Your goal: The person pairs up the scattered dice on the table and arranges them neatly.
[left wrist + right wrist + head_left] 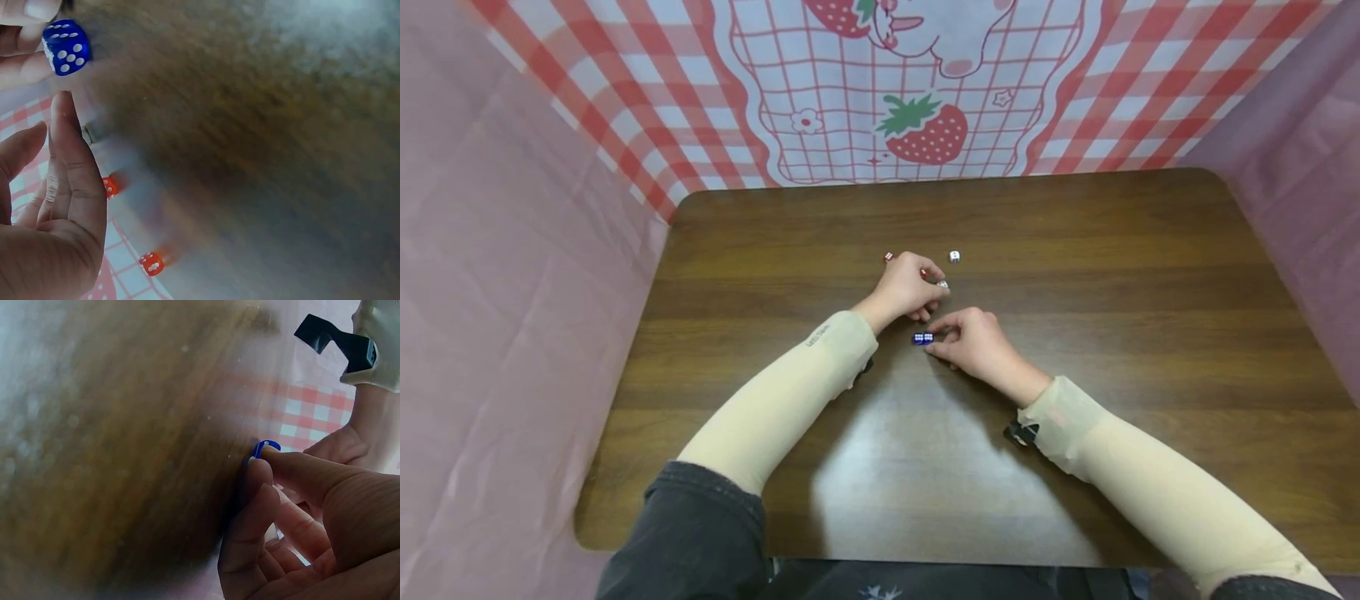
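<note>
Two blue dice (919, 339) with white pips sit side by side on the wooden table. My right hand (983, 346) pinches the right-hand one between thumb and forefinger; in the left wrist view, those fingers hold a blue die (69, 50) by its side. Just beyond, my left hand (906, 287) hovers low with thumb and forefinger apart and nothing seen between them in the left wrist view. By its fingertips is a white die (943, 285). Red dice (152, 264) lie past the left hand, partly hidden by it in the head view.
Another white die (954, 257) stands farther back on the table (1112, 333). A red-and-white checked cloth (655, 83) with strawberries hangs along the back edge. Pink cloth (512, 292) hangs at both sides.
</note>
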{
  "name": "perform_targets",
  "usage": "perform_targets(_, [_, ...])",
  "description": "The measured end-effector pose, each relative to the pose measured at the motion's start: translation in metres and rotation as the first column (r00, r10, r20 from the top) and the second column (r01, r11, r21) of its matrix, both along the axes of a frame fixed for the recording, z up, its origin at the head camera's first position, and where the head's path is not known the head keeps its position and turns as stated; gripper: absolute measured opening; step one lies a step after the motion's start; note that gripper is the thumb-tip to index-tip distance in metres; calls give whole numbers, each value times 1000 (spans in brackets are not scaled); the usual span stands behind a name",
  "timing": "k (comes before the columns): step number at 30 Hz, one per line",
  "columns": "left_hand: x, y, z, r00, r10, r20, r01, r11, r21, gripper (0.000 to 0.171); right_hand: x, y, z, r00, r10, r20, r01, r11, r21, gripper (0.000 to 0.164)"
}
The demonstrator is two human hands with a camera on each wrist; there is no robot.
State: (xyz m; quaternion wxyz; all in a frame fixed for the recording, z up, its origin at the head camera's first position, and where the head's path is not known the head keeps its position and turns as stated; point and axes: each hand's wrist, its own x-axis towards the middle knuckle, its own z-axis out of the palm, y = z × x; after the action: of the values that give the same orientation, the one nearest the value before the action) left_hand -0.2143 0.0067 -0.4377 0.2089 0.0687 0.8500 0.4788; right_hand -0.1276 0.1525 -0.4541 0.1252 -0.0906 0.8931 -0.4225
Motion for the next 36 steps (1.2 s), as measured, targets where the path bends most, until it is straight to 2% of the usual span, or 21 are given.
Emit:
perform_targets(7, [-5, 5, -6, 1000, 8, -9, -9, 998, -62, 10, 0, 1, 0, 1000, 4, -3, -4, 1000, -1, 23])
perform_targets(14, [-6, 8, -6, 1000, 3, -19, -5, 995, -100, 6, 0, 2, -1, 1000, 2, -6, -2, 1000, -4, 23])
perform_targets(22, [-5, 11, -8, 997, -43, -59, 32, 984, -177, 5, 0, 3, 0, 1000, 6, 4, -6, 1000, -4, 22])
perform_targets(36, [2, -3, -6, 998, -46, -37, 40, 988, -150, 4, 0, 2, -1, 1000, 6, 11, -6, 1000, 14, 22])
